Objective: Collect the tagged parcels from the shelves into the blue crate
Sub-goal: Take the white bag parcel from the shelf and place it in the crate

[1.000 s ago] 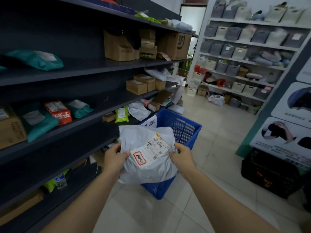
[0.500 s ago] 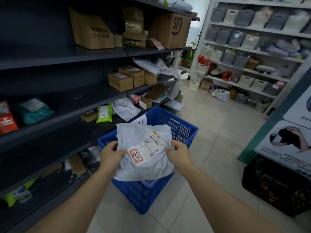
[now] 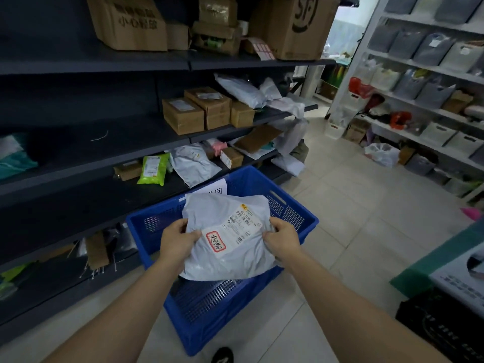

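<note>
Both hands are clamped on a grey poly parcel, left hand at its 9 o'clock edge, right hand at 3 o'clock. It's got a red-bordered tag and sits over the blue crate on the floor. Dark shelves run at 10 o'clock, with a lime green packet.

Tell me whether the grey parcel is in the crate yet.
Not yet. The grey parcel is held above the blue crate by the left hand and right hand.
</note>
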Demonstrator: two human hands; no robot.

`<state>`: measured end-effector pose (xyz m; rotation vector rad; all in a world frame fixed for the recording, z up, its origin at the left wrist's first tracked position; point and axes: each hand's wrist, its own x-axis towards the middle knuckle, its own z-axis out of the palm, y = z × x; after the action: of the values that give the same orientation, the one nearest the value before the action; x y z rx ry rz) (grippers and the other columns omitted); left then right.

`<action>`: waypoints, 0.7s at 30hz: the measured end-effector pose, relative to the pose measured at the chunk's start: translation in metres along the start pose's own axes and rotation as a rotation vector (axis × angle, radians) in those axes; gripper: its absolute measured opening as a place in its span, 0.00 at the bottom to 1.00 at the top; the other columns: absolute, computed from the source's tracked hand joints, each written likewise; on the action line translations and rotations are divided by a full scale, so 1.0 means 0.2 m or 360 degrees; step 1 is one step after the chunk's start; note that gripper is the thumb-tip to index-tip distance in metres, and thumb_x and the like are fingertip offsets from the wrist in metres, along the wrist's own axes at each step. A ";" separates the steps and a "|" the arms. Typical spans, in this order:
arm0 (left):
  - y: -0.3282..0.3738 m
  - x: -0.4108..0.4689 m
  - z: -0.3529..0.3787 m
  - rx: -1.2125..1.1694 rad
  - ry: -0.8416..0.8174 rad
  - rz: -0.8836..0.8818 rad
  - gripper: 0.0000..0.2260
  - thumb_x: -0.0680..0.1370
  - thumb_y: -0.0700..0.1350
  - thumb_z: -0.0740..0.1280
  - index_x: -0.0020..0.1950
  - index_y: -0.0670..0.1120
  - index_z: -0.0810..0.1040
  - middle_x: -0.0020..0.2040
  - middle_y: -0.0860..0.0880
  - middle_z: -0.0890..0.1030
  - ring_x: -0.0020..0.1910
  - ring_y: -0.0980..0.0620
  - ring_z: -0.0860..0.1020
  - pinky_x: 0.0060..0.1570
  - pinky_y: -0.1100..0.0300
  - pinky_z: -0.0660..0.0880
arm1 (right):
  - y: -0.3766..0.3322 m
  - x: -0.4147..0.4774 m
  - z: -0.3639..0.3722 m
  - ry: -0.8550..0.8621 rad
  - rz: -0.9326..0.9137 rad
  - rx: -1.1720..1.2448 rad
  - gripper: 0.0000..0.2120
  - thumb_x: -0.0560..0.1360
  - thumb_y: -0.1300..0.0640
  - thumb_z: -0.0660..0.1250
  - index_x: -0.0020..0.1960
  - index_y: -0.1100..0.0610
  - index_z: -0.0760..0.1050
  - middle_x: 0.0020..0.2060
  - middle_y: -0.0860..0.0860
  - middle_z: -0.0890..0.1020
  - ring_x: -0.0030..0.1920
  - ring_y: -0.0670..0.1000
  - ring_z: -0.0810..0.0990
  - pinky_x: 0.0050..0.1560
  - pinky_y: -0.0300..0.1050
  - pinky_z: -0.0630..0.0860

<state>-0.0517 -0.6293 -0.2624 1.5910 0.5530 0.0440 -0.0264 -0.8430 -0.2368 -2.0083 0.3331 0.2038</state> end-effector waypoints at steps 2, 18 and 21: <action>0.00 0.12 0.11 -0.0007 0.0029 -0.0027 0.09 0.74 0.32 0.68 0.53 0.40 0.79 0.48 0.44 0.81 0.46 0.46 0.80 0.46 0.54 0.76 | 0.00 0.18 -0.03 -0.0056 0.0009 -0.0001 0.14 0.77 0.68 0.62 0.46 0.50 0.79 0.41 0.45 0.82 0.47 0.52 0.81 0.54 0.54 0.80; 0.07 0.95 0.85 -0.0017 0.0324 -0.0298 0.10 0.73 0.31 0.68 0.50 0.43 0.79 0.48 0.43 0.81 0.46 0.44 0.79 0.47 0.54 0.76 | 0.02 1.50 -0.19 -0.0396 0.0066 -0.0222 0.13 0.72 0.70 0.60 0.43 0.59 0.80 0.42 0.58 0.84 0.48 0.61 0.83 0.49 0.62 0.80; 0.05 1.09 0.98 -0.0003 0.0384 -0.0379 0.10 0.74 0.32 0.68 0.54 0.41 0.80 0.48 0.44 0.81 0.47 0.44 0.80 0.47 0.54 0.77 | 0.05 1.72 -0.20 -0.0486 0.0073 -0.0270 0.15 0.73 0.70 0.60 0.42 0.54 0.81 0.41 0.53 0.85 0.45 0.58 0.84 0.44 0.54 0.82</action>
<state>0.2121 -0.7315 -0.3406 1.5176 0.9275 0.0578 0.2965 -0.9333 -0.3261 -2.0981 0.1710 0.5770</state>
